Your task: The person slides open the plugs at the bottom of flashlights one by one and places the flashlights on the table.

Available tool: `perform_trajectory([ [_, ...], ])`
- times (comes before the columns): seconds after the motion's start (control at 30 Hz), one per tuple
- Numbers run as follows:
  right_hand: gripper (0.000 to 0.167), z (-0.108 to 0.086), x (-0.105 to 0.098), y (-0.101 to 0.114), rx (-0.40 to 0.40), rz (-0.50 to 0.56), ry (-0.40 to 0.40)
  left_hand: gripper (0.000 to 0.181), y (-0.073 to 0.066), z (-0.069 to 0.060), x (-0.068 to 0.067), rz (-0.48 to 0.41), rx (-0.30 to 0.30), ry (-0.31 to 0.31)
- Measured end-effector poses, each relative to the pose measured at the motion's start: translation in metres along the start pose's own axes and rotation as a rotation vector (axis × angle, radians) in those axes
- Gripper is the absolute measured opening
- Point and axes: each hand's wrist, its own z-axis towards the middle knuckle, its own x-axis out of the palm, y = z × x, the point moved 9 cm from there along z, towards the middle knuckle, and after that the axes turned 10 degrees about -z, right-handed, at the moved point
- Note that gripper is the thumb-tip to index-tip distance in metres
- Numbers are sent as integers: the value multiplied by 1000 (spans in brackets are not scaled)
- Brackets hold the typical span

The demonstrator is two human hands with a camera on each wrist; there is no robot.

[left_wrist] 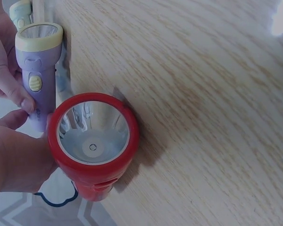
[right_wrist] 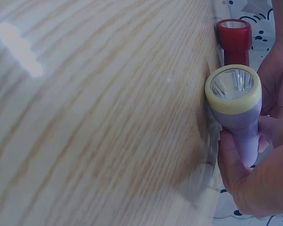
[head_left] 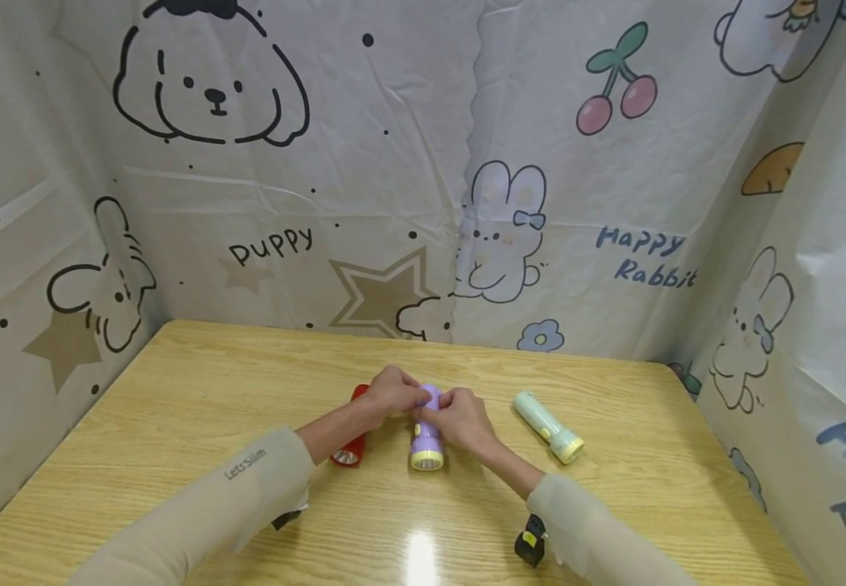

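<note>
A purple flashlight [head_left: 427, 446] with a pale yellow head lies on the table between the two hands, its lens end toward me. My right hand [head_left: 464, 419] grips its barrel from the right, and the thumb lies beside the yellow switch in the left wrist view. The left hand [head_left: 395, 391] pinches it near the tail end, from the left. Partly covered by the left wrist, a red flashlight [head_left: 350, 452] lies just left of the purple one. A mint-green flashlight [head_left: 542, 420] rests at a slant to the right, apart from both hands.
The wooden table [head_left: 232, 382] carries all three flashlights. A printed cloth [head_left: 364, 179] with cartoon animals hangs behind it and along both sides. Black devices, such as the one on the right wrist [head_left: 530, 544], are strapped under the sleeves.
</note>
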Motion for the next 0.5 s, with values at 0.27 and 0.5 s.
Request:
perform_trajectory([
  [0.27,46,1,2,0,-3,-6,-1,21,1,2,0,19,8,-3],
  [0.5,46,2,3,-1,-9,-3,-5,19,3,5,0,40,16,-21],
])
